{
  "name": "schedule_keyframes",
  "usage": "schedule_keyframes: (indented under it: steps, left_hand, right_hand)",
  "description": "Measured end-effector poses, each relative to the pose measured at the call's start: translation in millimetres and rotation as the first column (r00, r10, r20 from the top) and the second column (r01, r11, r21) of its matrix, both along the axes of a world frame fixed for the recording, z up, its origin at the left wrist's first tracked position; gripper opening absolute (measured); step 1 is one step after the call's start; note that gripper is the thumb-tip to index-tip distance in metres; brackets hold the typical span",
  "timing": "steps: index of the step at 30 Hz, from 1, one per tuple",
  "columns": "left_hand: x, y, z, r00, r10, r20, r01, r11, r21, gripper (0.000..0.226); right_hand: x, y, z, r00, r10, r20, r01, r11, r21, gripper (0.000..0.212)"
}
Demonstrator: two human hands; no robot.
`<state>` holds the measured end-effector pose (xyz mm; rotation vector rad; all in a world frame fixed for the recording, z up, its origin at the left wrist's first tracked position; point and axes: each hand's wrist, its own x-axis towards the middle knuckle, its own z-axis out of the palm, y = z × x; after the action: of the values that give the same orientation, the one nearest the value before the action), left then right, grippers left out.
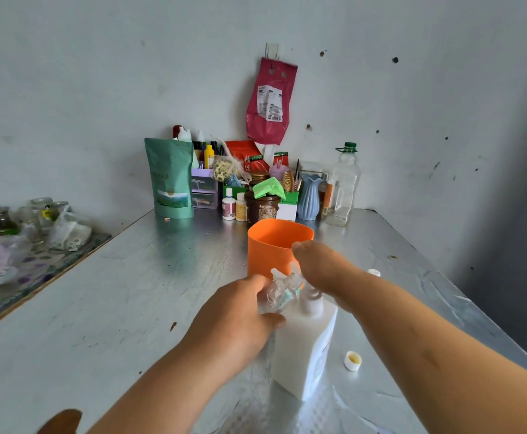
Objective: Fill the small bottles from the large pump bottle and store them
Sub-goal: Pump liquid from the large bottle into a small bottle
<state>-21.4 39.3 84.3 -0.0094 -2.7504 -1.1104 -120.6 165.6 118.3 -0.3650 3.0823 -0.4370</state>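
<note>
The main risk, as I judge it, is sitting at the left. The left hand is curling its fingers and thumb round a small clear plastic bottle and holding it tilted toward the spout. If the narrow mouth is drifting off the nozzle as the pump goes down, liquid will be landing on the fingers or on the silvery foil-covered surface instead of inside. The mouth and the nozzle tip are lying hidden behind the hands, so whether they are lining up cannot be told. A hard press could also be tipping the large white square pump bottle, which is standing upright with nothing seen bracing its base. The small bottle is lying at about 1 o'clock of the left hand, sticking out past the knuckles and close against the pump neck. The pump bottle is standing at 4 o'clock of that hand, just beside it. The right hand is resting over the pump head, with the big bottle's body at 6 o'clock below it. Its fingers are hidden, so whether they are wrapping the head or lying flat cannot be told. An orange plastic cup is standing at 12 o'clock just behind the hands. A white screw cap is lying open side up at 3 o'clock of the pump bottle, where a forearm could be knocking it away.
</note>
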Motion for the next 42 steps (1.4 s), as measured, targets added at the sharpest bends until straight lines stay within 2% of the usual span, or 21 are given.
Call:
schedule_keyframes:
  steps: [2, 5, 10, 17, 19, 22, 24, 27, 31, 35, 42]
  left_hand:
    - [-0.3, 0.0, 4.3, 1.000, 0.004, -0.014, -0.005, 1.000, -0.026, 0.026]
    - [-0.1, 0.8, 8.4, 1.000, 0.013, -0.021, -0.014, 0.999, -0.046, 0.026]
    - [-0.9, 0.7, 7.7, 1.000, 0.012, -0.017, -0.013, 0.999, -0.037, 0.026]
    - [-1.2, -0.3, 4.3, 1.000, 0.001, -0.021, -0.002, 1.000, -0.024, 0.022]
    - [-2.3, -1.0, 1.8, 1.000, -0.003, -0.012, 0.003, 1.000, -0.024, 0.022]
    - [-1.9, -0.4, -1.2, 1.000, -0.012, 0.011, 0.012, 1.000, -0.019, 0.026]
    - [-1.4, 0.4, -1.8, 1.000, -0.017, 0.013, 0.017, 1.000, -0.015, 0.028]
    - [0.1, 0.8, -0.3, 1.000, -0.013, 0.004, 0.014, 1.000, -0.014, 0.028]
    - [0.4, -0.2, 3.5, 1.000, 0.000, -0.016, -0.001, 1.000, -0.017, 0.029]
    - [-0.3, 0.8, 5.7, 1.000, -0.002, -0.014, 0.002, 1.000, -0.016, 0.029]
    - [-2.2, 0.4, 4.9, 1.000, 0.000, -0.016, -0.001, 1.000, -0.022, 0.027]
  right_hand:
    - [-0.9, 1.2, 4.7, 1.000, 0.023, -0.009, -0.023, 1.000, -0.020, 0.035]
    - [-0.4, 1.3, 7.8, 1.000, 0.012, -0.006, -0.012, 0.999, -0.042, 0.020]
    - [0.5, -0.3, 8.1, 0.999, 0.033, 0.029, -0.034, 0.999, 0.019, 0.029]
    - [-3.3, 1.9, 2.6, 0.999, 0.038, 0.022, -0.038, 0.999, 0.010, 0.028]
    - [-4.0, 0.7, -2.1, 0.999, 0.035, 0.032, -0.035, 0.999, 0.021, 0.022]
    - [-4.4, 0.2, -9.3, 0.999, 0.006, 0.039, -0.004, 0.999, -0.045, 0.011]
    - [-1.6, 0.5, -8.8, 0.999, -0.012, 0.045, 0.016, 0.997, -0.074, 0.015]
    - [4.6, 0.4, -1.2, 0.997, -0.003, 0.071, 0.006, 0.999, -0.050, 0.033]
    - [2.6, 0.2, 4.1, 0.997, -0.056, 0.052, 0.064, 0.984, -0.167, 0.019]
    - [-0.2, -2.7, 4.4, 0.993, -0.095, 0.067, 0.104, 0.983, -0.150, 0.041]
    - [-0.9, -0.5, 0.9, 0.996, -0.066, 0.054, 0.074, 0.986, -0.151, 0.040]
